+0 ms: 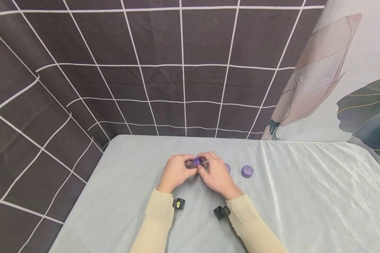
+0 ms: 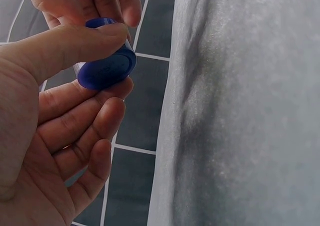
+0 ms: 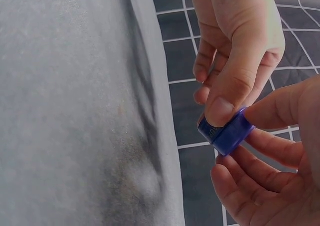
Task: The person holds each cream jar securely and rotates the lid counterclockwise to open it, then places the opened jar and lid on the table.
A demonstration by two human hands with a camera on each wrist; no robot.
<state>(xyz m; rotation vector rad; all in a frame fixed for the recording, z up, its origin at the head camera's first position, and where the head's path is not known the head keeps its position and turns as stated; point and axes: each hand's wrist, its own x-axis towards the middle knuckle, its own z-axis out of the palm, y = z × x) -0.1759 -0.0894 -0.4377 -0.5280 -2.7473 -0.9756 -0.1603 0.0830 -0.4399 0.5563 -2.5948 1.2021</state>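
Observation:
Both hands hold one small round blue-purple jar [image 1: 197, 161] between them, raised in front of me. My left hand [image 1: 176, 171] pinches the end with pale lettering between thumb and fingers; in the right wrist view that thumb covers part of the lettering. My right hand [image 1: 217, 175] grips the brighter blue end, a ribbed cap-like part [image 3: 234, 136], with its thumb and fingertips. The jar's flat blue end [image 2: 107, 70] shows in the left wrist view. Whether the two parts are joined or turning cannot be seen.
A round purple piece [image 1: 247, 171] sits on the grey cloth-covered table [image 1: 304, 203] to the right. Another purple piece [image 1: 227, 168] is partly hidden behind my right hand. A dark cloth with white grid lines [image 1: 161, 80] hangs behind the table.

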